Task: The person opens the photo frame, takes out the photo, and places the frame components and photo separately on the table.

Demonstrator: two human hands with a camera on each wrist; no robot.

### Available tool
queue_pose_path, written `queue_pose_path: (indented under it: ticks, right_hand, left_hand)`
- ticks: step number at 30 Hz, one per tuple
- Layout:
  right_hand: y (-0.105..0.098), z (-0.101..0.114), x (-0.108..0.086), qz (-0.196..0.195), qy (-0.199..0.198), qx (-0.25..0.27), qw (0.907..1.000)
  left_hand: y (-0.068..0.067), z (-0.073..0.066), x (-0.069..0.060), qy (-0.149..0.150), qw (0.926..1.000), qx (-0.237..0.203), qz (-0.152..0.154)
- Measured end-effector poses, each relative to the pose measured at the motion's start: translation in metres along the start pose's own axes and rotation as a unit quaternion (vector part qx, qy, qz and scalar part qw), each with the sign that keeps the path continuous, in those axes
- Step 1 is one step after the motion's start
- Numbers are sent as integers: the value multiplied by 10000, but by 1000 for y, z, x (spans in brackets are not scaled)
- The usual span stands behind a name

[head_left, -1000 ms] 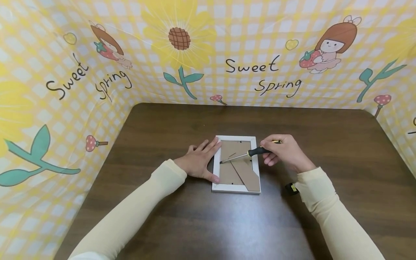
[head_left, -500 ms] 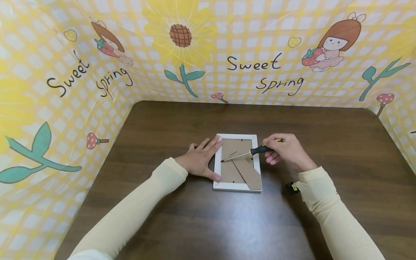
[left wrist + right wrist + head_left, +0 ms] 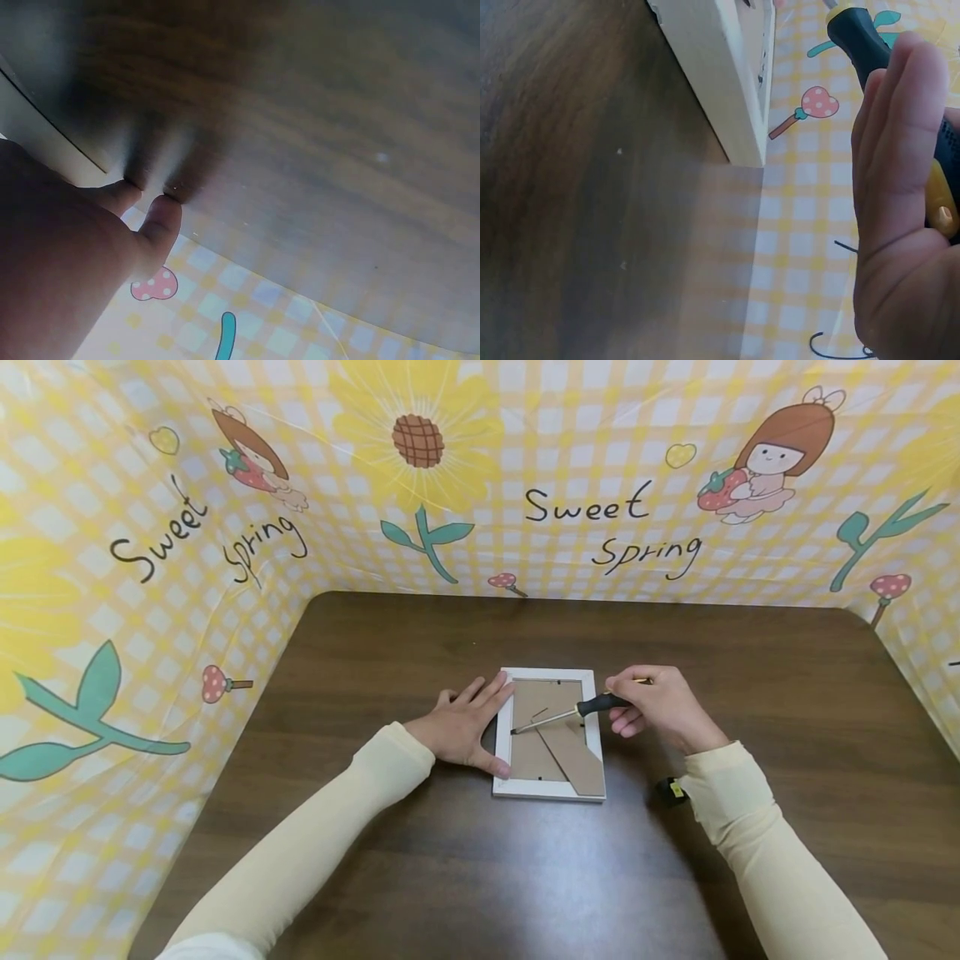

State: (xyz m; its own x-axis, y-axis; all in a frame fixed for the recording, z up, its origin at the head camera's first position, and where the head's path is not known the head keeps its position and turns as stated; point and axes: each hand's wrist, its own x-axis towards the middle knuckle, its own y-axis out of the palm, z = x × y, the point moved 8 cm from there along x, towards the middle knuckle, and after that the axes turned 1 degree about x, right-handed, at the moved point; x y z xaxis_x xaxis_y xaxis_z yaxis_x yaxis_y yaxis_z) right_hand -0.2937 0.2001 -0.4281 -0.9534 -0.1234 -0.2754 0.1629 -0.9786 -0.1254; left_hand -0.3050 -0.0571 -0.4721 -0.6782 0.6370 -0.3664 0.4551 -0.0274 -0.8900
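Note:
A white picture frame (image 3: pixel 550 789) lies back side up on the table, with a brown backing board (image 3: pixel 532 697) and a slanted stand leg (image 3: pixel 577 764). My left hand (image 3: pixel 461 731) is spread flat, its fingertips and thumb on the frame's left edge. In my right hand (image 3: pixel 656 706) I grip a screwdriver by its black and yellow handle (image 3: pixel 603 703); its metal tip touches a small dark tab (image 3: pixel 513 732) at the left inner edge. The right wrist view shows the handle (image 3: pixel 859 37) behind my fingers and the frame's side (image 3: pixel 705 67).
A small black and yellow object (image 3: pixel 671 791) lies on the brown wooden table (image 3: pixel 420 877) beside my right wrist, partly covered by the sleeve. A yellow checked cloth (image 3: pixel 570 443) with printed flowers stands around the back and sides of the table.
The view has tilted slightly, shifting the whole scene a little. Both hands, the screwdriver and the frame otherwise keep nearly the same places relative to each other.

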Motion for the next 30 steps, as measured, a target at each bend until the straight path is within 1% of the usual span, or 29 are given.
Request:
queue_pose_path:
  ticks: [7, 14, 21, 25, 30]
  right_hand:
    - [-3, -6, 0, 93, 222, 39, 9997]
    - [-5, -4, 1, 108, 157, 20, 9998]
    - [-3, -1, -1, 36, 111, 59, 9999]
    - [2, 10, -4, -3, -20, -115, 9999]
    - [16, 34, -9, -53, -313, -705, 9970]
  left_hand:
    - [1, -2, 1, -26, 10000, 37, 16]
    - [-1, -4, 0, 61, 10000, -33, -56]
    - [-2, -5, -1, 54, 10000, -27, -6]
    - [-3, -6, -1, 55, 10000, -62, 23]
    - [-1, -3, -1, -20, 10000, 2, 46]
